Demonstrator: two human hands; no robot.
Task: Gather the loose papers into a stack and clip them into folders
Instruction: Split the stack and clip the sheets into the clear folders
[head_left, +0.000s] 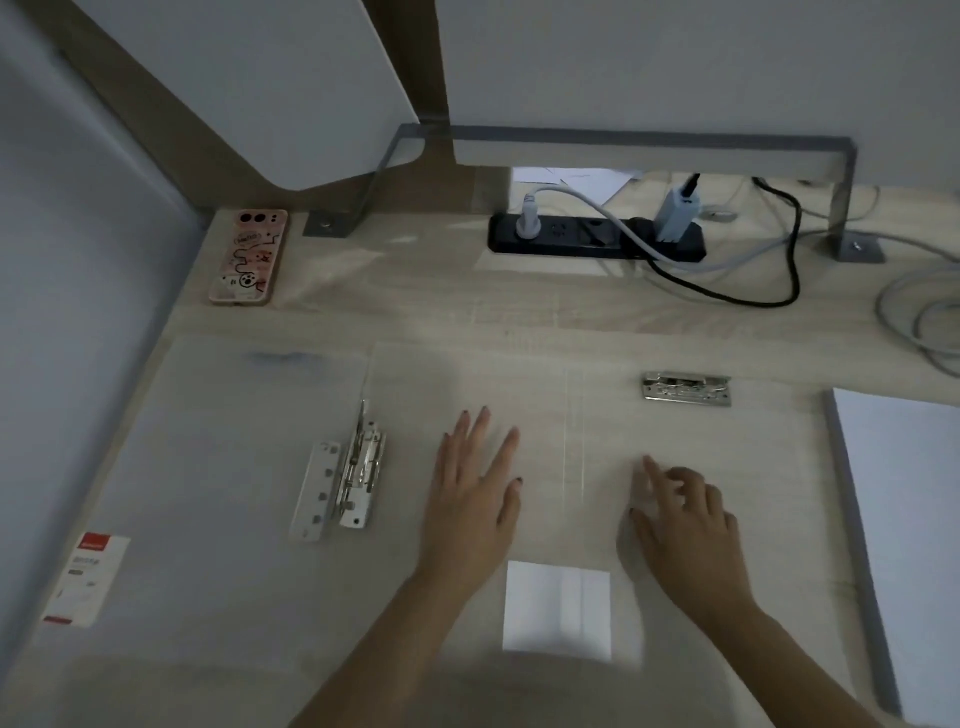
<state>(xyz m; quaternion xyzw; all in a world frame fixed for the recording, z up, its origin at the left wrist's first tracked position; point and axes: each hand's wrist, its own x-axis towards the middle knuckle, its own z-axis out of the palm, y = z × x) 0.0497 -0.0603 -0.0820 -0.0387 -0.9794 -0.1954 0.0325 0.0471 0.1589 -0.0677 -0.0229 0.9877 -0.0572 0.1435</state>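
Two translucent folders lie open and flat on the desk. The left folder carries a raised metal lever clip near its right edge. On the right folder, a flat metal clip sits at the far side and a white spine label at the near edge. My left hand rests flat on this folder's left half, fingers spread. My right hand touches its right half with the index finger stretched out and the other fingers loosely bent. A stack of white paper lies at the right edge.
A phone in a pink case lies at the back left. A black power strip with plugs and trailing cables sits at the back. A red-and-white sticker marks the left folder's near corner. Partition panels stand behind.
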